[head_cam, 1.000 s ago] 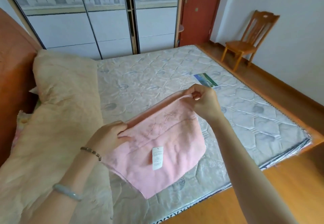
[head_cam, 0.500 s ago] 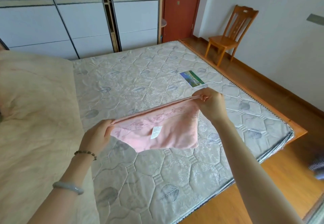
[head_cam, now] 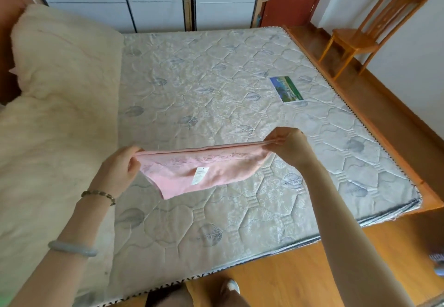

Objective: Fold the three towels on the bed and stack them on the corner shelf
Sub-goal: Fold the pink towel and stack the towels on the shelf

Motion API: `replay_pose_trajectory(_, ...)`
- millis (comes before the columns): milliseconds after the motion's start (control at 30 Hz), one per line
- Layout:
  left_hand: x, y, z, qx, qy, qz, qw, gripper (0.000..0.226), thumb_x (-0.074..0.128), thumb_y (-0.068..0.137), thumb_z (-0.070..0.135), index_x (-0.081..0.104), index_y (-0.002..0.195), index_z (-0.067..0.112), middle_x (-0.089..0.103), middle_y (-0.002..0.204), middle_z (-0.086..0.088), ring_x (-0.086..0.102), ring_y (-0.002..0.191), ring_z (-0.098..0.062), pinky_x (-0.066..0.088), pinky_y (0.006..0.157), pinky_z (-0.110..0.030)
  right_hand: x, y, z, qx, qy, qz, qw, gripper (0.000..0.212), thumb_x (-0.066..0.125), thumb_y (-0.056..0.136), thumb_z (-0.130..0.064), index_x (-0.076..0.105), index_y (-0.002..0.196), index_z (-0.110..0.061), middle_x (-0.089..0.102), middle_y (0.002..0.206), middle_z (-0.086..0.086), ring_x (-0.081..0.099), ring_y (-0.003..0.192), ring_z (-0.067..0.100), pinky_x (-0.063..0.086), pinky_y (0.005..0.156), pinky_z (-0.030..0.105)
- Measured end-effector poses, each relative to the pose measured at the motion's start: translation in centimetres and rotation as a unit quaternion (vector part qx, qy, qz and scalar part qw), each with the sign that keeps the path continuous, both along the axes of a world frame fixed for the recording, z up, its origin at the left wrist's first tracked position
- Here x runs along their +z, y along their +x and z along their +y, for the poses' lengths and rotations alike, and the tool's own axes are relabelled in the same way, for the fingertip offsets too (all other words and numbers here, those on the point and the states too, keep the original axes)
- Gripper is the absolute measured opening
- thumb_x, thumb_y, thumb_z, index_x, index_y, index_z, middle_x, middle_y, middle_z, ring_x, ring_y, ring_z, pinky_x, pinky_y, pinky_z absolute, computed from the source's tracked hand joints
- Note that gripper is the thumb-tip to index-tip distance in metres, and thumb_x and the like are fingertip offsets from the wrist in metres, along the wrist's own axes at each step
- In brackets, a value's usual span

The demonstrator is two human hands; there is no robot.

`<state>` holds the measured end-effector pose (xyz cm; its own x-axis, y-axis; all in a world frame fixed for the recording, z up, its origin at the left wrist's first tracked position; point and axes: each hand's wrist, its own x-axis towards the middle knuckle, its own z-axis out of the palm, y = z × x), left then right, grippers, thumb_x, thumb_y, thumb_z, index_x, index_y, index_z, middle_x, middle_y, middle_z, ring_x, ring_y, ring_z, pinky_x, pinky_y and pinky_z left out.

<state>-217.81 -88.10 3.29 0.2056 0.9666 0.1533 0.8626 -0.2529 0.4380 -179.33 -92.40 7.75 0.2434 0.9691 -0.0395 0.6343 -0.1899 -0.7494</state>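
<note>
Step judged: folding pink towel (head_cam: 204,171), held above mattress (head_cam: 216,95). Left hand (head_cam: 119,171), right hand (head_cam: 287,147) each pinching one top corner. Next: lay flat, fold again.

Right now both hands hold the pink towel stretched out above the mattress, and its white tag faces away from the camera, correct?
Not quite. The left hand and right hand do hold the pink towel stretched out above the mattress, but the head view shows the white tag facing the camera, on the near side of the towel.
</note>
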Motion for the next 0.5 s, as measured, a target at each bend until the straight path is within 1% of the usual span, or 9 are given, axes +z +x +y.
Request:
replay_pose_trajectory(67,0.3,0.6,-2.7,0.022,-0.019,0.000,1.000,0.029,0.054,0.081,-0.006,0.063,0.108,0.000,0.066,0.093,-0.024,0.060,0.075,-0.036,0.044,0.067,-0.038,-0.4,1.3,-0.7,0.033,-0.030,0.013,0.999,0.030,0.080,0.068,-0.003,0.067,0.065,-0.029,0.067,0.067,-0.010,0.056,0.057,-0.010,0.042,0.058,0.006)
replay_pose_trajectory(133,0.9,0.8,-4.7,0.041,-0.033,-0.001,0.999,0.027,0.057,0.078,-0.007,0.065,0.103,0.000,0.066,0.083,-0.023,0.052,0.065,-0.029,0.038,0.063,-0.032,-0.5,2.1,-1.0,0.064,-0.064,0.029,0.995,0.027,0.080,0.069,-0.001,0.068,0.066,-0.026,0.064,0.060,-0.008,0.054,0.051,-0.005,0.043,0.055,0.011)
replay_pose_trajectory(167,1.2,0.8,-5.3,0.047,-0.032,0.001,0.998,0.026,0.059,0.076,-0.008,0.066,0.100,0.000,0.065,0.079,-0.023,0.050,0.064,-0.028,0.036,0.063,-0.031,-0.4,2.5,-0.9,0.075,-0.080,0.037,0.993,0.026,0.080,0.069,0.000,0.068,0.067,-0.023,0.063,0.055,-0.009,0.052,0.049,-0.003,0.043,0.053,0.011)
replay_pose_trajectory(233,1.8,0.7,-5.8,0.053,-0.032,0.004,0.998,0.024,0.062,0.074,-0.008,0.067,0.096,-0.001,0.064,0.075,-0.021,0.054,0.064,-0.031,0.037,0.063,-0.031,-0.1,2.8,-0.4,0.102,-0.106,0.048,0.988,0.023,0.079,0.069,0.001,0.069,0.067,-0.019,0.061,0.050,-0.011,0.052,0.046,-0.003,0.044,0.050,0.012)
replay_pose_trajectory(300,1.7,0.3,-5.2,0.053,-0.043,0.009,0.998,0.024,0.062,0.074,-0.008,0.067,0.097,0.000,0.064,0.077,-0.021,0.056,0.067,-0.031,0.037,0.065,-0.031,-0.2,2.7,0.7,0.130,-0.127,0.042,0.983,0.019,0.078,0.071,0.000,0.070,0.070,-0.017,0.064,0.057,-0.004,0.054,0.050,0.000,0.047,0.052,0.016)
replay_pose_trajectory(367,0.6,0.0,-3.7,0.039,-0.060,0.015,0.997,0.025,0.060,0.076,-0.007,0.066,0.100,-0.001,0.064,0.081,-0.023,0.056,0.069,-0.030,0.036,0.066,-0.030,-1.4,2.7,2.3,0.142,-0.149,0.024,0.978,0.017,0.076,0.073,-0.002,0.069,0.073,-0.018,0.065,0.066,0.003,0.057,0.056,0.008,0.048,0.056,0.021)
replay_pose_trajectory(433,-2.2,0.0,-1.6,0.018,-0.083,0.025,0.996,0.026,0.058,0.077,-0.008,0.065,0.103,-0.003,0.065,0.086,-0.025,0.060,0.075,-0.035,0.040,0.066,-0.033,-4.3,2.5,4.4,0.140,-0.179,0.003,0.974,0.019,0.076,0.075,-0.005,0.066,0.073,-0.022,0.065,0.071,0.000,0.060,0.060,0.013,0.049,0.057,0.024)
replay_pose_trajectory(500,-6.9,0.1,1.1,0.017,-0.132,0.042,0.990,0.029,0.055,0.081,-0.004,0.063,0.109,-0.002,0.066,0.093,-0.025,0.062,0.081,-0.037,0.045,0.070,-0.038,-9.1,2.0,6.7,0.131,-0.222,-0.008,0.966,0.018,0.077,0.076,-0.008,0.065,0.075,-0.022,0.067,0.079,0.002,0.065,0.068,0.020,0.055,0.060,0.031)
